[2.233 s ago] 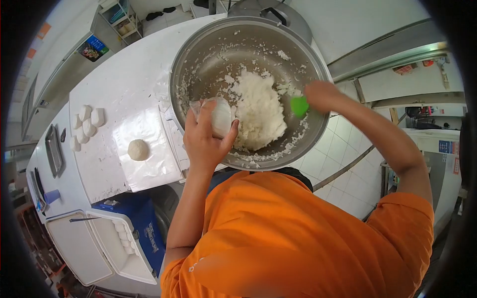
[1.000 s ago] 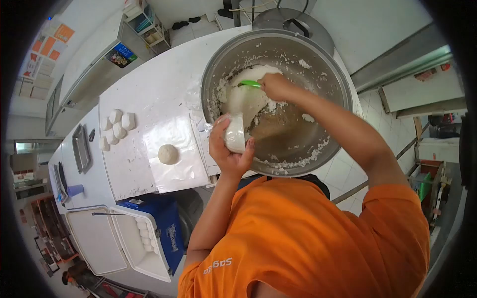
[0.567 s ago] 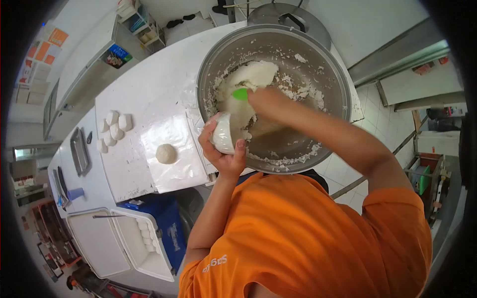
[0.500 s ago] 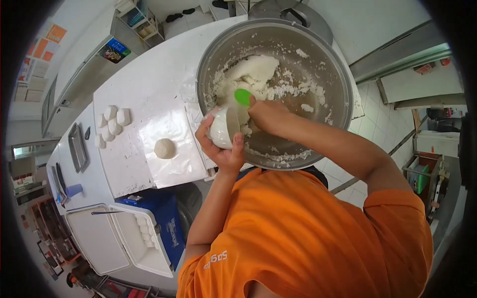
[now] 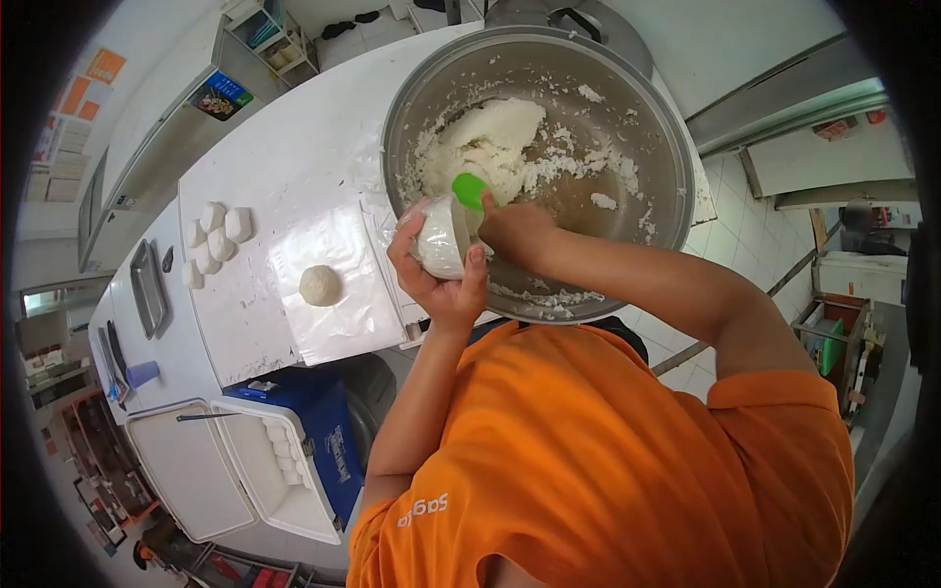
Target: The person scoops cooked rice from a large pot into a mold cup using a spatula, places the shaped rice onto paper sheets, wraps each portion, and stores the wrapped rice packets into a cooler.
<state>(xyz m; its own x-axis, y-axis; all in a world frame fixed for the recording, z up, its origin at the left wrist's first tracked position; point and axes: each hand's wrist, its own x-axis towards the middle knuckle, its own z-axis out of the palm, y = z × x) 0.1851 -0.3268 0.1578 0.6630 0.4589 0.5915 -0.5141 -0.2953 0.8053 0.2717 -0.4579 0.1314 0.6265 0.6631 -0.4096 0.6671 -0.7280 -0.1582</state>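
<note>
My left hand (image 5: pixel 441 284) is wrapped round a small white bowl (image 5: pixel 440 240), tilted toward my right hand at the near left rim of a large metal pot (image 5: pixel 676 186). What looks like clear plastic film gives the bowl a shiny, wrinkled surface. My right hand (image 5: pixel 518 233) grips a green spatula (image 5: pixel 470 189); its oval head shows just above the bowl's mouth, while the handle is hidden in my fingers. Inside the pot lies a mound of sticky white food (image 5: pixel 500 137), perhaps rice, with crumbs stuck around the wall. The bowl's contents are mostly hidden.
Left of the pot, a round white ball (image 5: pixel 320 285) sits on a clear plastic sheet (image 5: pixel 343 328). Several white lumps (image 5: pixel 218 235) lie farther left on the white table (image 5: pixel 294 147). A metal tray (image 5: pixel 148 289) stands beyond. Below is an open blue cooler (image 5: pixel 333 441) holding white pieces.
The view has shifted slightly. Both hands remain close together at the bowl, and the green spatula has moved only a little. The bowl is turned slightly differently, its opening less visible.
</note>
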